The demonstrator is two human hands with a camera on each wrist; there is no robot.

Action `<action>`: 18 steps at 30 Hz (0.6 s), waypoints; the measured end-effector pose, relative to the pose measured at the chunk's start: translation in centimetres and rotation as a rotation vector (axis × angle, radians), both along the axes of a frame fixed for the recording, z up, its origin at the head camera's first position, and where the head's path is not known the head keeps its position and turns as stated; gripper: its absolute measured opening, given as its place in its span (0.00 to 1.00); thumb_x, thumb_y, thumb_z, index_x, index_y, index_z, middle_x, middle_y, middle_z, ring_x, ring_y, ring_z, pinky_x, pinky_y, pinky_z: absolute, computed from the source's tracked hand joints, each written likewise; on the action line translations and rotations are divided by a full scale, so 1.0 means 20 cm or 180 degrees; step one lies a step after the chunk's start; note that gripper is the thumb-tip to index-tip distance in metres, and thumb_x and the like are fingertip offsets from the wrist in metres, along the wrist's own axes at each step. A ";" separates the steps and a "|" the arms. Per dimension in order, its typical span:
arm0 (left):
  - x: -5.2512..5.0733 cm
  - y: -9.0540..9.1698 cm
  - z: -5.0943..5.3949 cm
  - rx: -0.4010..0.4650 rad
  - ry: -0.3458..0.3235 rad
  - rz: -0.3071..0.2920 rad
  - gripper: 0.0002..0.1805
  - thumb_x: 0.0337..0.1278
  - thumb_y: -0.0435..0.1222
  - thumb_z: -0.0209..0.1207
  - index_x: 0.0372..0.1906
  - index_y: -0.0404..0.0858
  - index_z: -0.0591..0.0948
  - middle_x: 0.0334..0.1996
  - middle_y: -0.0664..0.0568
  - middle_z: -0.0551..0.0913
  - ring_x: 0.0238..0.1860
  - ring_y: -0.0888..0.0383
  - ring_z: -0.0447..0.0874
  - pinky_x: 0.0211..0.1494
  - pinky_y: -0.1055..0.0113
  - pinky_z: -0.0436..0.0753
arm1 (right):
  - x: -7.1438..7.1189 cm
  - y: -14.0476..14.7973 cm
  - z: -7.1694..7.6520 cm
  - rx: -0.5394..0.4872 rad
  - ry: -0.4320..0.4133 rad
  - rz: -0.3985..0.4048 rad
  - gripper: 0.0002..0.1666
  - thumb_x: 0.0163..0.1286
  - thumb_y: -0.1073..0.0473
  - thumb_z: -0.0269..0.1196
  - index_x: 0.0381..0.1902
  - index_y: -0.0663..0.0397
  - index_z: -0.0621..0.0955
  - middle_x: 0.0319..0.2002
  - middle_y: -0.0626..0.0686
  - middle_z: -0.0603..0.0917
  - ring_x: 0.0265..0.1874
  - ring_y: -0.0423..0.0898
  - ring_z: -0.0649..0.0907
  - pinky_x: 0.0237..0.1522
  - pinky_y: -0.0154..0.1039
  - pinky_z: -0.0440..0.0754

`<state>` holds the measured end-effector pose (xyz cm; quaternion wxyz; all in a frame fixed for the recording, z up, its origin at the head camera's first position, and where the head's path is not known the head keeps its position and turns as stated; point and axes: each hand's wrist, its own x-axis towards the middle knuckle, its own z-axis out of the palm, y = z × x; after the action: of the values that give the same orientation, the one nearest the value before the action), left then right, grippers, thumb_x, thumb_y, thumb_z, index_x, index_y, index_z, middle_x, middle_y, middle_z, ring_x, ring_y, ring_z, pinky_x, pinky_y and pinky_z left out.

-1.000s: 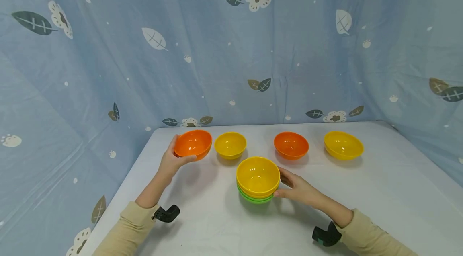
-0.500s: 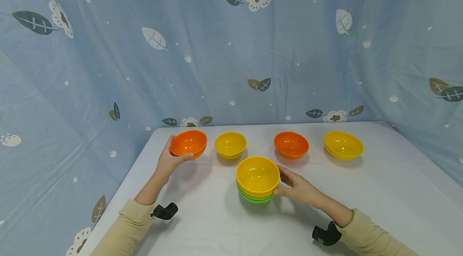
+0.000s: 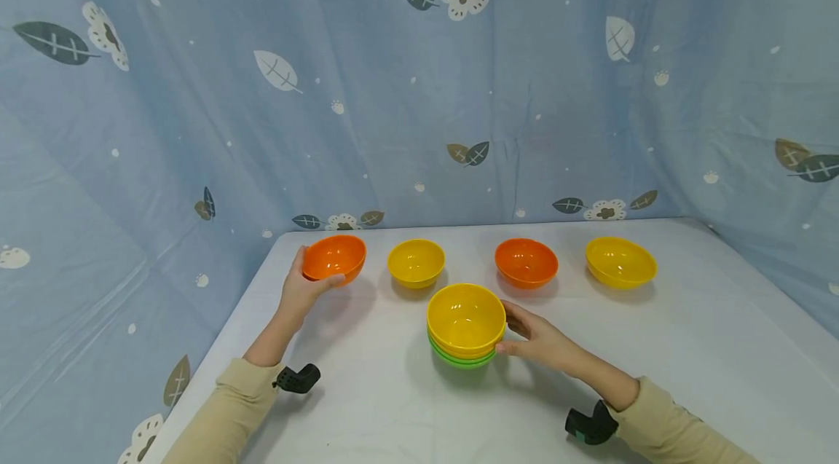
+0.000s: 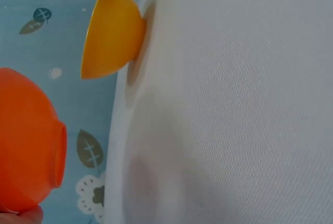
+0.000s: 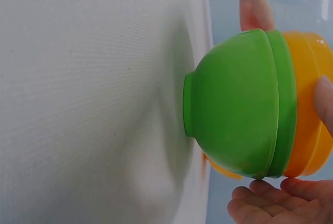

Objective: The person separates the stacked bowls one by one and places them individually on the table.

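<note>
My left hand (image 3: 300, 296) grips an orange bowl (image 3: 336, 260) at the back left, thumb on its near side. In the left wrist view, this orange bowl (image 4: 23, 141) is raised off the table, its foot ring apart from the cloth. My right hand (image 3: 540, 340) holds the right side of a nested stack near the table's middle. Yellow bowls (image 3: 465, 322) are on top of green bowls (image 3: 462, 361). In the right wrist view, the thumb lies on the yellow part and fingertips touch the rims beside the green bowl (image 5: 234, 104). Whether the stack's base touches the table is unclear.
Along the back of the white table (image 3: 387, 406) stand a yellow bowl (image 3: 416, 264), another orange bowl (image 3: 526, 264) and a wider yellow bowl (image 3: 620, 264). A blue patterned curtain (image 3: 367, 85) hangs behind and at the sides.
My left hand has moved left with the orange bowl, away from the yellow bowl beside it. The right hand and the stack have stayed in place.
</note>
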<state>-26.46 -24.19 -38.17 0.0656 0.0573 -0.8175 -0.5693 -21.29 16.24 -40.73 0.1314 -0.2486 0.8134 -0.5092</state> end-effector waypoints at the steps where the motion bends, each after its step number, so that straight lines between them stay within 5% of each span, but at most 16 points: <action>1: -0.01 0.00 0.00 0.0000 -0.0010 0.0017 0.57 0.49 0.42 0.65 0.72 0.43 0.36 0.71 0.43 0.47 0.67 0.44 0.52 0.67 0.51 0.60 | 0.00 0.00 0.00 0.0006 0.0014 0.0002 0.47 0.60 0.52 0.64 0.67 0.69 0.54 0.67 0.67 0.58 0.64 0.64 0.62 0.61 0.55 0.62; 18: -0.11 -0.03 -0.07 0.0065 -0.0035 0.0126 0.59 0.46 0.44 0.66 0.72 0.40 0.34 0.71 0.42 0.46 0.68 0.44 0.50 0.69 0.52 0.57 | 0.00 0.00 0.01 -0.0022 0.0101 0.0093 0.46 0.61 0.54 0.63 0.67 0.70 0.54 0.66 0.68 0.58 0.63 0.65 0.63 0.61 0.56 0.63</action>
<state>-28.62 -24.78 -39.67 0.0718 0.0773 -0.8106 -0.5760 -21.33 16.27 -40.62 0.1250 -0.2689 0.8099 -0.5061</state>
